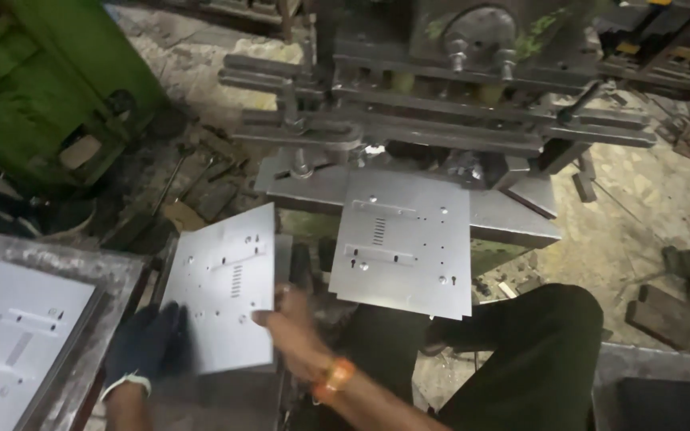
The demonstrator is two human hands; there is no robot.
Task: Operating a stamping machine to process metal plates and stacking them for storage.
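Just left of the press [441, 120], our gloved left hand [147, 345] and bare right hand [293, 327] grasp one punched metal sheet [221, 287] by its lower edge. A second sheet [405, 239] lies on the press bed; a sheet stack [17, 339] sits farther left.

Tight spot. Press head [441, 120] hangs low over the press bed [513, 227]; the narrow gap between them is mostly taken by the punched sheet [403, 243] lying there. Held sheet [224, 289] fills the space between both hands. Left bench [81, 275] is covered by a sheet stack [17, 339]. Scrap litters the floor [201, 187] behind. The person's knee [537, 335] blocks lower right.
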